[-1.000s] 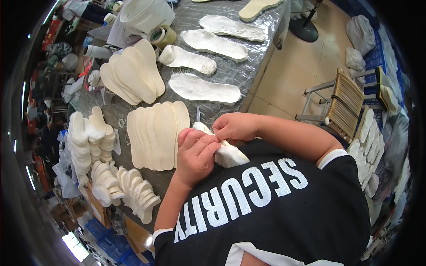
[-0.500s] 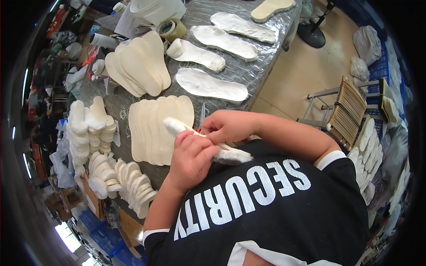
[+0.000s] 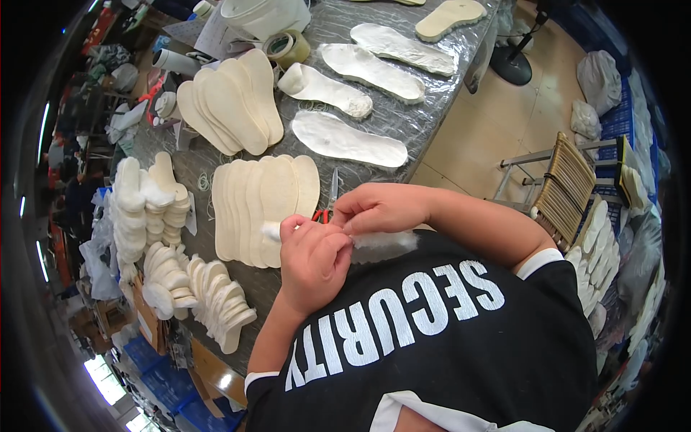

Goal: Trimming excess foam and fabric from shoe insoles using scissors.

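Note:
A white fluffy insole (image 3: 387, 246) is held between my two hands close to my chest, its fleecy side showing at one end and its other tip poking out past my left fingers. My left hand (image 3: 311, 263) is closed around its middle. The fingers of my right hand (image 3: 378, 209) pinch its upper edge beside the left fingertips. Scissors (image 3: 333, 189) with red handles lie on the table just beyond my hands, their handles partly hidden by them. A fanned row of cream insoles (image 3: 248, 205) lies to the left, partly behind my left hand.
Several white fleece insoles (image 3: 349, 137) lie spread on the plastic-covered table (image 3: 425, 119). Another cream fan (image 3: 234, 104), a tape roll (image 3: 286, 47) and a white bucket (image 3: 263, 16) sit farther back. Stacked fluffy insoles (image 3: 216, 291) stand left; a woven chair (image 3: 565, 183) stands right.
The insole has been turned in my hands, so its long edge shows less and its fleece hangs toward my chest. The view has shifted slightly, and more of the scissors shows.

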A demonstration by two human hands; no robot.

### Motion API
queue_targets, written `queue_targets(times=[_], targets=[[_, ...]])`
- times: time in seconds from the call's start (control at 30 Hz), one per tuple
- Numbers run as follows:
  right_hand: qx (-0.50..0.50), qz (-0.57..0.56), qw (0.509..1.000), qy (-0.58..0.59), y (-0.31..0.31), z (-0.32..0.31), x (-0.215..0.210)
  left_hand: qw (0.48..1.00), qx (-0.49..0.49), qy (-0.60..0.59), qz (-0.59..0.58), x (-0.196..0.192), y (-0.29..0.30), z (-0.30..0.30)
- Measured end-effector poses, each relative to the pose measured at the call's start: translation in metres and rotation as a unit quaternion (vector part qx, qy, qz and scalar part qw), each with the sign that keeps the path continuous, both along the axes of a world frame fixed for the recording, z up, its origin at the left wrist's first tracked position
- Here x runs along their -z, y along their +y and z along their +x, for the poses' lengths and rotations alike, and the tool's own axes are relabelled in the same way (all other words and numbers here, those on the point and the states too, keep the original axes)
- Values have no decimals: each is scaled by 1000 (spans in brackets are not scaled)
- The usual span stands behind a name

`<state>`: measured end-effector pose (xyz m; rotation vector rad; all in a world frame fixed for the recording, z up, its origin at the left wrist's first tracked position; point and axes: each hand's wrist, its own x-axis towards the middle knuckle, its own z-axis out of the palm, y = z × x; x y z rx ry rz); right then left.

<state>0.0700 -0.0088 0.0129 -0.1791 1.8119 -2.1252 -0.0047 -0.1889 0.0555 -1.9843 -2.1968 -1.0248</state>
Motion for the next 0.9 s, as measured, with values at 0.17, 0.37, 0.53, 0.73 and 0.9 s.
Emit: queue_targets(times=[0.17,0.37,0.53,0.73,0.9], targets=[[-26,90,995,42,1,15,-2,999,-8,-46,2,2,-11,1],[-10,76,993,91,36,38,-16,977,-155,-147,-8,-7,-51,-41],[11,-21,997,78,64,48,-8,966,-131,-218,-52,-12,-53,-53],[130,324,920,175,66,44,-20,922,-173,-343,-35,14,-48,-22],[243,405,825,312,36,35,-15,951,-173,-253,50,16,-30,-3]])
